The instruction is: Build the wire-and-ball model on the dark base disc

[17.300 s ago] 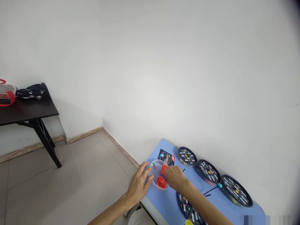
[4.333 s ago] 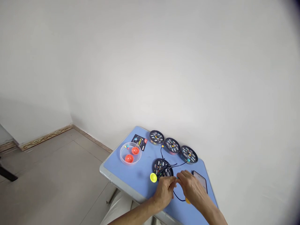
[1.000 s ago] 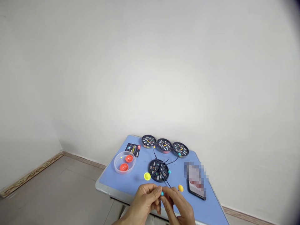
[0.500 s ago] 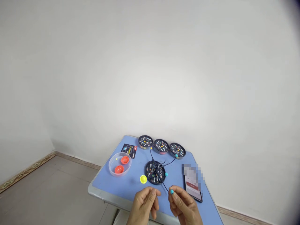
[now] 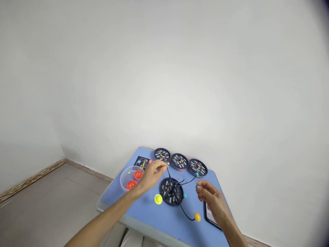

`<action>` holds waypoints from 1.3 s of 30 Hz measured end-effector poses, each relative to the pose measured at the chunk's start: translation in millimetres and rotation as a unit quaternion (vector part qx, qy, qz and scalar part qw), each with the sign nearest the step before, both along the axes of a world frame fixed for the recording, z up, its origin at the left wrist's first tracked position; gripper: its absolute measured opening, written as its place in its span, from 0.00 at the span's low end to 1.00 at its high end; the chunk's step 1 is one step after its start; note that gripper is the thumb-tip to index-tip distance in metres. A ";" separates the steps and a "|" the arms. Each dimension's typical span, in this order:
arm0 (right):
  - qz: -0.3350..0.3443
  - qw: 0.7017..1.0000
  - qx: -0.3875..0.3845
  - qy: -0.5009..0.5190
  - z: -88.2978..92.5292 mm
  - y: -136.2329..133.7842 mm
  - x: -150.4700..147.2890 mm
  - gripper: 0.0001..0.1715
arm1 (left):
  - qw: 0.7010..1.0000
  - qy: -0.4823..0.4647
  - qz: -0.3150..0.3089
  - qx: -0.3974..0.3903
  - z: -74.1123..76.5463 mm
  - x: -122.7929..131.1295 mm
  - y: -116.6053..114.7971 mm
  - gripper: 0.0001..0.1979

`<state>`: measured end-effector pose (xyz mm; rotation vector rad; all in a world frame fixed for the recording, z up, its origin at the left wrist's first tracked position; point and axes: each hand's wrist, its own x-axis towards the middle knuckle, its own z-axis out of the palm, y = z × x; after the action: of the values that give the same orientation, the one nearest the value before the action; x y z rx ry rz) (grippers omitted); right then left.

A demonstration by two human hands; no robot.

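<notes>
A black round base (image 5: pixel 171 192) with printed labels carries several thin black curved arms, like a planet model, with small balls at their ends. My left hand (image 5: pixel 153 174) reaches over the table, fingertips pinched at a small orange ball (image 5: pixel 168 163) on the rear arm. My right hand (image 5: pixel 212 197) is raised at the right, pinching a small blue piece (image 5: pixel 198 187), mostly hidden by the fingers. Below it, a yellow-orange ball (image 5: pixel 197 216) tips the front arm. Blue balls (image 5: pixel 197 174) sit at the right. A yellow half-shell (image 5: pixel 158 199) is left of the base.
Three black-topped round boxes (image 5: pixel 180 160) line the back of the blue table (image 5: pixel 164 223). A clear round tub (image 5: pixel 123 181) at left holds two red-orange half-shells (image 5: pixel 131 185). A printed card (image 5: pixel 141 162) lies behind it. A phone (image 5: pixel 209 216) is partly under my right hand.
My left hand has moved forward from the front edge to the rear arm's orange ball. My right hand has lifted to the right with the blue piece, leaving the front arm's yellow-orange ball visible.
</notes>
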<state>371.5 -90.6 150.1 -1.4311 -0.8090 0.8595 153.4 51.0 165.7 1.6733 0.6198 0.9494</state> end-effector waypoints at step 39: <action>0.054 0.989 -0.022 -0.133 -16.5 56.4 -2.2 0.20 | 0.883 0.121 -0.411 -0.192 -49.3 111.3 65.7 0.10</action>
<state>369.3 -34.1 133.6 -1.5740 -1.0820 0.7803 264.7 116.7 116.4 1.4777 0.1804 -0.0031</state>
